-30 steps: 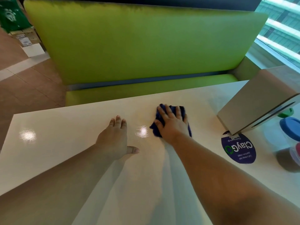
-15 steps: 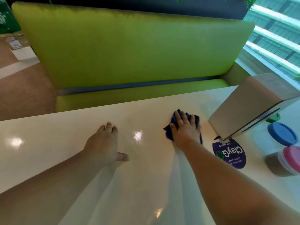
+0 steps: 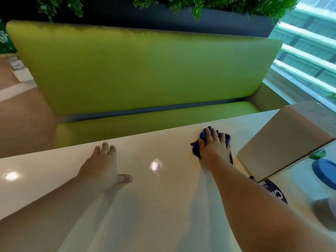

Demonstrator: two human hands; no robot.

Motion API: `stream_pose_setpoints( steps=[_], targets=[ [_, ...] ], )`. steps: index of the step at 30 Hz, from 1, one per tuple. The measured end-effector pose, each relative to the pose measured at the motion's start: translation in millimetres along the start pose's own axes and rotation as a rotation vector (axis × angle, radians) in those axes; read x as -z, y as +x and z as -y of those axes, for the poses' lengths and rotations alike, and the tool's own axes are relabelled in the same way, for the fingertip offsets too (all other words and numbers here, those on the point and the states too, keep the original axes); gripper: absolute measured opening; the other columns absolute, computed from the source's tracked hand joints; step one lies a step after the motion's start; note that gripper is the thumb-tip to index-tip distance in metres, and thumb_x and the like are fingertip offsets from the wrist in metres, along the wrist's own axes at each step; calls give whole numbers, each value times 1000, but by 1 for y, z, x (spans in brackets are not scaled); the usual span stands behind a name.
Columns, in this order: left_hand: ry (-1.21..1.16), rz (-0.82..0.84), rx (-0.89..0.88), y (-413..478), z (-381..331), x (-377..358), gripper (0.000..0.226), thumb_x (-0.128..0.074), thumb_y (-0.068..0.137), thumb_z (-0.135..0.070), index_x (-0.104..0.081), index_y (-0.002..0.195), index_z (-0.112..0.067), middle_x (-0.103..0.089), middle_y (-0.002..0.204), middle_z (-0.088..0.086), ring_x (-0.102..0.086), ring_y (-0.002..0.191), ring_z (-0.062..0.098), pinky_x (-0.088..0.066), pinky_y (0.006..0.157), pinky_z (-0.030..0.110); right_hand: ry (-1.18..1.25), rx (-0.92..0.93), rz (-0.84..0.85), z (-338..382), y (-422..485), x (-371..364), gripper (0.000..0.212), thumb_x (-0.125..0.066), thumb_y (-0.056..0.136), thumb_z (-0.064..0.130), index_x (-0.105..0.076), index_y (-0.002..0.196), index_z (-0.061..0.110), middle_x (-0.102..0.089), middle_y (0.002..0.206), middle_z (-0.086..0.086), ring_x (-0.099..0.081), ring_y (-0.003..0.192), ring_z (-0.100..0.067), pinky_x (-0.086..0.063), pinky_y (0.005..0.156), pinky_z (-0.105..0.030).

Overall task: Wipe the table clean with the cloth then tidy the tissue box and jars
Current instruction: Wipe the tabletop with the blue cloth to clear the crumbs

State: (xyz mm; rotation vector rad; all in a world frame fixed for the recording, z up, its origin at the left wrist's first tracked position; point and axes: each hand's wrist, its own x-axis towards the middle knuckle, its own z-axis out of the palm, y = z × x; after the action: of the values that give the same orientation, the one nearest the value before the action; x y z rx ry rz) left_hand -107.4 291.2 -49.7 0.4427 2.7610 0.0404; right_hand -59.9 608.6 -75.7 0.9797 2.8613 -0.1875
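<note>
Palm of the left hand (image 3: 103, 164) sits flat on the cream table (image 3: 163, 206). Fingers are straight and close together, thumb stuck out sideways, holding nothing, so I'd guess it's just bracing. The green bench (image 3: 145, 79) runs along the table's far side.

Moving right, the right hand (image 3: 214, 150) presses down on the dark blue cloth (image 3: 195, 149). Its fingers are spread across the top of it rather than bunched round it. The cloth lies flat on the tabletop close to the far edge. My read is that wiping is the step in hand and the tidying isn't begun.

What the next stroke hinges on is the tissue box (image 3: 283, 142), which lies immediately right of the cloth. Its near corner is just beside the right wrist, not touching as far as I can tell. Its long side runs from there away toward the far right. More travel rightward meets the box, and the right hand is clearly the nearer one to shift it. No tissue pokes out that I can see. A purple sticker (image 3: 276, 194) on the table peeks out by the forearm.

Past the box, a green lid (image 3: 317, 156) shows at its edge. A blue-lidded jar (image 3: 325, 171) sits closer to me, lid on, contents impossible to tell. At the lower right edge another jar (image 3: 321, 208) seems to hold something dark, but it's too blurry to call.
</note>
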Motion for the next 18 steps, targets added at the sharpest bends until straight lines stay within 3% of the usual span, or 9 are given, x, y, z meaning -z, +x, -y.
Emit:
stream_pose_setpoints(
  steps=[3, 8, 13, 15, 18],
  targets=[
    [-6, 1, 3, 0, 0, 1, 124, -56, 58, -81, -5, 147, -12, 4, 157, 11, -7, 143, 30, -26, 111, 41, 10, 92, 16, 40, 4, -4, 58, -21, 98, 52, -3, 150, 34, 3, 159, 10, 8, 146, -23, 1, 116, -46],
    [-62, 19, -28, -5, 4, 4, 123, -57, 60, -79, 0, 149, -15, 8, 157, 8, -1, 144, 26, -22, 112, 39, 2, 552, 30, 131, -59, -19, 57, -23, 97, 51, -7, 150, 36, -2, 159, 11, 7, 146, -21, 4, 116, -45],
    [-213, 15, -140, -28, 36, 13, 115, -65, 70, -63, 4, 149, -16, 10, 157, -1, 7, 144, 16, -13, 115, 33, 10, 852, 59, 109, -127, -28, 55, -21, 96, 50, -12, 149, 38, -10, 158, 13, 3, 146, -19, 4, 117, -43],
    [-183, -60, -145, -49, 57, 9, 109, -63, 73, -61, 2, 149, -19, 10, 157, -4, 7, 144, 13, -18, 113, 33, 10, 824, 19, 71, -121, -27, 58, -15, 91, 54, -13, 148, 40, -12, 156, 17, -2, 146, -17, -2, 117, -42],
    [-215, -101, -74, -82, 84, -5, 98, -63, 75, -58, -7, 149, -25, 9, 156, -9, 2, 144, 8, -24, 111, 31, -48, 534, -13, 32, -89, -19, 60, -6, 89, 57, -4, 148, 42, -3, 156, 20, 4, 146, -14, -1, 116, -35]
  ],
)
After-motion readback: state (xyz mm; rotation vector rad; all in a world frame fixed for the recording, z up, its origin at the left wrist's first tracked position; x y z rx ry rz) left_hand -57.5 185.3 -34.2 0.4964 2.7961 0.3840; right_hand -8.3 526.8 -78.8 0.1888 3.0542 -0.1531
